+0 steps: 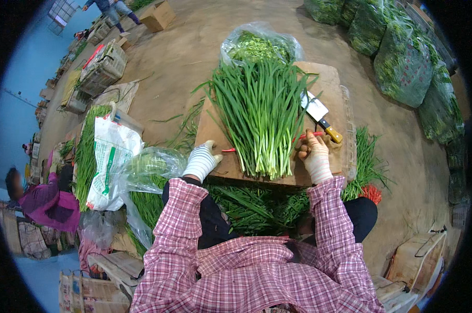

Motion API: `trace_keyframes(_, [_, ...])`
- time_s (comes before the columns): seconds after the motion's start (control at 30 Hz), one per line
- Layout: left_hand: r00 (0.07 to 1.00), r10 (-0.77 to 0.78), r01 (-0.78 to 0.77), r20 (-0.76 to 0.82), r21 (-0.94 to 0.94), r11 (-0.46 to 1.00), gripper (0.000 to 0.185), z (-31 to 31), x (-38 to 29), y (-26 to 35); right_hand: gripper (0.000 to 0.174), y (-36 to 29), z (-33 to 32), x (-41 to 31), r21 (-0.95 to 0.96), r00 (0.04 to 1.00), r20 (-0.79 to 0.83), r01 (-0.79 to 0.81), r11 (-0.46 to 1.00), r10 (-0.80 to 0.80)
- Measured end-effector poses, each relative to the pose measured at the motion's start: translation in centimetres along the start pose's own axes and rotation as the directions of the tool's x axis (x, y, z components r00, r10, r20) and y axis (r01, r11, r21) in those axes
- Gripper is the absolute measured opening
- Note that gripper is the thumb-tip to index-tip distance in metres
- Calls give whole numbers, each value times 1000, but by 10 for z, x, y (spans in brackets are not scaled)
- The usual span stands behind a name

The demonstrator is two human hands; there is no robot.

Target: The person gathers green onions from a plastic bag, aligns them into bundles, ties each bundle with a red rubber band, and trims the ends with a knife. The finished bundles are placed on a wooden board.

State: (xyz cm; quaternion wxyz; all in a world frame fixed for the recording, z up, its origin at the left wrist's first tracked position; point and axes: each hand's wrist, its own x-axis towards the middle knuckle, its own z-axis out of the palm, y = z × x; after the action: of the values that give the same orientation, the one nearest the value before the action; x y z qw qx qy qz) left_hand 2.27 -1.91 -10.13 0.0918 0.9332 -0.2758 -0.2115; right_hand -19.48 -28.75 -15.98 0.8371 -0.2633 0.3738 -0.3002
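Observation:
A large bundle of garlic chives [263, 117] lies on a wooden board [216, 168], pale cut ends towards me. A red strip [228, 150] shows at its left side, and more red strip [314, 134] at its right, so it seems to pass beneath. My left hand [202, 158], in a striped glove, rests by the board's left edge, beside the strip, fingers apart. My right hand [314, 156], gloved too, has its fingers closed at the right part of the strip. A cleaver [320, 115] with a wood-and-black handle lies just beyond it.
A clear bag of cut greens [259, 45] stands beyond the board. Loose chives lie below and right, near red strips [371, 193]. A white sack [112, 164] and clear bag are at left. Full bags [404, 66] line the right; another person [50, 203] is far left.

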Motion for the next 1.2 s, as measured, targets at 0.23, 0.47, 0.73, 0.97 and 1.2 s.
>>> trace_keyframes(0.23, [997, 64, -80, -53, -401, 913, 30, 21, 9, -5, 14, 1, -5, -6, -101, 998, -40, 41, 994, -45])
trace_keyframes(0.47, [948, 197, -216, -249, -50, 975, 21, 32, 9, -3, 18, 6, -11, -6, -128, 999, -2, 47, 991, -47])
trace_keyframes(0.73, [887, 113, -242, -447, -243, 939, 14, 30, 20, -3, 19, 5, -4, -9, -308, 997, 19, 81, 948, -79])
trace_keyframes(0.97, [982, 136, 108, 133, -978, 180, 33, 29, 21, 1, 22, 4, -2, -17, -227, 996, 40, 87, 970, -80])
trace_keyframes(1.2, [984, 177, -65, 13, -900, 432, 16, 16, 29, 13, 24, -2, 11, -17, -341, 964, 13, 255, 905, -266])
